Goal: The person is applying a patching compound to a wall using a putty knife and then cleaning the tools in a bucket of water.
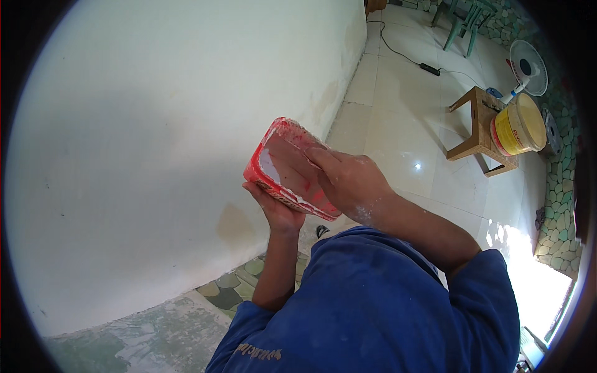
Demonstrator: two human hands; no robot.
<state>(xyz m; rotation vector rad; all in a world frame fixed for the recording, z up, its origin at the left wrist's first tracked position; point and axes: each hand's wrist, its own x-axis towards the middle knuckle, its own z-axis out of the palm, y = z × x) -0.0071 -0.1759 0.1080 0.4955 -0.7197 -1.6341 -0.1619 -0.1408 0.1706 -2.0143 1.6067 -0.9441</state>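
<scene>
Head view: looking down at two bare hands and a red container, held up in front of a blue shirt (373, 304).
Red container (260, 151): boxy with rounded corners, up off the floor between the hands and the wall, tilted so you can see right into it. Rim's pretty crusty with white stuff.
White paste (268, 165): a smooth patch at the left end inside, plus smears along the edges.
Left hand (283, 214): underneath and on the near side, fingers (258, 194) spread a bit and wrapped against the container, so it's got a solid hold.
Right hand (360, 180): over the right part of the container, fingers bent in toward the inside. Can't tell how far they're closed or if there's a tool in there, sorry. Whitish specks around the wrist.
Wall (155, 124): big pale one on the left, brownish stain (235, 225) low down.
Floor (398, 124): light tiles, black power strip (430, 69) lying on it.
Brown stool (477, 124): off to the right, yellow bucket (525, 127) on top.
Fan (528, 67): just past the stool, near the bucket.
</scene>
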